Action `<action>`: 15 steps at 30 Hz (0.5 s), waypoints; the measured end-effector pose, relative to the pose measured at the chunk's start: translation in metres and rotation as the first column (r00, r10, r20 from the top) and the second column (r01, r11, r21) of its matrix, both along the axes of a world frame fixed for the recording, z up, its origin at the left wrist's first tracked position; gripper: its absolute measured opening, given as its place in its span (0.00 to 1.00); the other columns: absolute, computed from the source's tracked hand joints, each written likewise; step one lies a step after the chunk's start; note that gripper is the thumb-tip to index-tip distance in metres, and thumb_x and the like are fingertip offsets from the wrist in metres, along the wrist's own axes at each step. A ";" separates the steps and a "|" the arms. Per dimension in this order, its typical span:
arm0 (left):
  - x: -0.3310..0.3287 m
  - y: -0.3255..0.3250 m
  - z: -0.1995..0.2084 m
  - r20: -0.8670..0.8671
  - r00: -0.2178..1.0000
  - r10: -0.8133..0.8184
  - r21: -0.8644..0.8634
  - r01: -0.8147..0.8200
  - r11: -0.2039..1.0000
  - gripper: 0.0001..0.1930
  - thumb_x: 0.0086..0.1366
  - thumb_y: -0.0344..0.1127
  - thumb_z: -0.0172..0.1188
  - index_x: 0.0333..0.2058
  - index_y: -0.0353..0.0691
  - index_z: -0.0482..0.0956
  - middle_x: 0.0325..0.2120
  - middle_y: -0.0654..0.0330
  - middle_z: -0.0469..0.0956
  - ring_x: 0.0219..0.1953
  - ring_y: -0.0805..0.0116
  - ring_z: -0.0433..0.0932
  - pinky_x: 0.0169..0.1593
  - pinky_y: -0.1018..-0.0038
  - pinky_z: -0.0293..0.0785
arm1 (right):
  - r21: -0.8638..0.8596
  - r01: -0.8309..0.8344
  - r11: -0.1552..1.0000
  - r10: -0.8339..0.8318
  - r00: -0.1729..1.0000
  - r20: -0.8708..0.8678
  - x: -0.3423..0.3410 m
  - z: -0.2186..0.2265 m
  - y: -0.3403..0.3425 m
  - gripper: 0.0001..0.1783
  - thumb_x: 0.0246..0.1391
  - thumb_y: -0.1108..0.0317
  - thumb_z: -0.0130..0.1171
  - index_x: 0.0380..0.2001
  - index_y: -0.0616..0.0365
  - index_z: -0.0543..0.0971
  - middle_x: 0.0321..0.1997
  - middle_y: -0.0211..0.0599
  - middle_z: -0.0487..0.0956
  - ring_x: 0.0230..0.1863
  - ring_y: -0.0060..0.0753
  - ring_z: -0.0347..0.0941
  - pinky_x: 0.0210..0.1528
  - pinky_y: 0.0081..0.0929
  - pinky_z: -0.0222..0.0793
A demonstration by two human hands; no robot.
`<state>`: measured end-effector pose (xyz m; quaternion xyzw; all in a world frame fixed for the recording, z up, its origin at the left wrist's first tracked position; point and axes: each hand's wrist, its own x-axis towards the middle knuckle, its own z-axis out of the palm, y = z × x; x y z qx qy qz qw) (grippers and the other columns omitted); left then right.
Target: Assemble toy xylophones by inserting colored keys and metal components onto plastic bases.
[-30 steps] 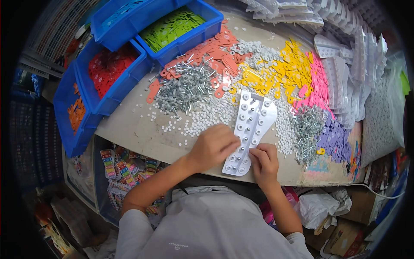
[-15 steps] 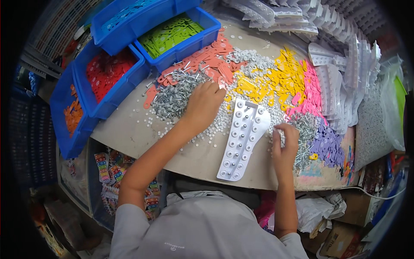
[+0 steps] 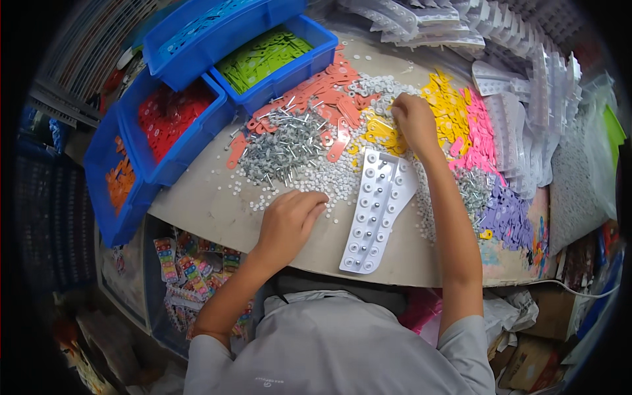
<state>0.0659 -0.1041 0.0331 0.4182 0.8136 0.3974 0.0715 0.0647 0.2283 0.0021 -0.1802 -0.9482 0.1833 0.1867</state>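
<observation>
A white plastic tray-like piece (image 3: 376, 217) lies lengthwise in front of me, with round studs along both sides and metal pins down its middle channel. To its left, my left hand (image 3: 287, 224) rests low over loose small white discs (image 3: 336, 184), fingers pressed together; anything between them is too small to make out. My right hand (image 3: 415, 122) reaches past the tray's far end, its fingers curled down at the edge of white ring-shaped washers (image 3: 382, 89) and yellow strips (image 3: 447, 105). What its fingertips hold is hidden. Beyond my left hand sits a heap of metal pins (image 3: 280, 145).
Blue bins hold green (image 3: 263, 59), red (image 3: 171, 118) and orange strips (image 3: 120, 174) at the left. Coral (image 3: 336, 79), pink (image 3: 479, 138) and purple strips (image 3: 507, 220) lie in piles. More pins (image 3: 471, 191) lie to the right. White plastic pieces (image 3: 510, 131) stack at the far right.
My left hand has drawn back from the pin heap toward me, over the white discs. My right hand has moved from beside the tray to the washers and yellow strips beyond it.
</observation>
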 end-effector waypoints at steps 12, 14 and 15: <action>0.030 -0.003 -0.001 0.247 0.915 -0.319 0.192 0.276 0.942 0.05 0.58 0.26 0.66 0.33 0.36 0.82 0.30 0.58 0.78 0.35 0.60 0.77 0.40 0.68 0.73 | -0.379 -0.060 0.923 0.014 0.992 -0.124 0.127 0.061 -0.106 0.04 0.55 0.74 0.61 0.34 0.61 0.79 0.32 0.33 0.80 0.35 0.28 0.73 0.39 0.24 0.63; 0.037 -0.002 -0.006 0.320 0.876 -0.362 0.185 0.317 0.930 0.05 0.58 0.27 0.66 0.33 0.37 0.82 0.29 0.58 0.77 0.35 0.60 0.77 0.40 0.68 0.73 | -0.445 -0.085 0.892 0.066 0.996 -0.057 0.157 0.063 -0.132 0.04 0.53 0.76 0.62 0.33 0.61 0.79 0.34 0.34 0.80 0.37 0.30 0.73 0.41 0.26 0.64; 0.040 -0.002 -0.008 0.324 0.873 -0.365 0.184 0.320 0.929 0.05 0.58 0.27 0.66 0.33 0.37 0.82 0.29 0.58 0.77 0.35 0.60 0.77 0.40 0.68 0.73 | -0.474 -0.096 0.875 0.096 0.995 -0.025 0.167 0.063 -0.143 0.04 0.51 0.78 0.62 0.32 0.61 0.79 0.34 0.34 0.80 0.38 0.32 0.72 0.41 0.27 0.65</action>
